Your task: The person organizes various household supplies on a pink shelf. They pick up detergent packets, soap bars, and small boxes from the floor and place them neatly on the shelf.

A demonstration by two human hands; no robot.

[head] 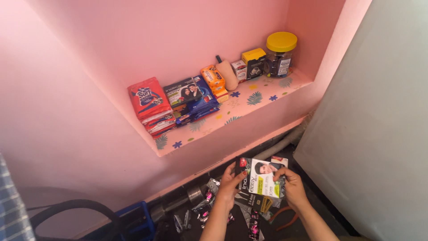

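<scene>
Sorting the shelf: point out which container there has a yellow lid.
The clear jar at the shelf's far right end; it alone has a round yellow lid.

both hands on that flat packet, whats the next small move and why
Probably lift the packet up to the shelf and lay it on the dark stack of similar packets. Left hand and right hand grip its side edges, and a bare patch of shelf lies in front.

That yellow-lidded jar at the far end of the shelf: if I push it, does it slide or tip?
The jar looks squat and broad-based, so it would probably slide, not tip. Its dark contents suggest some weight. Its round body could roll if knocked over, and the boxes beside it leave little room.
</scene>
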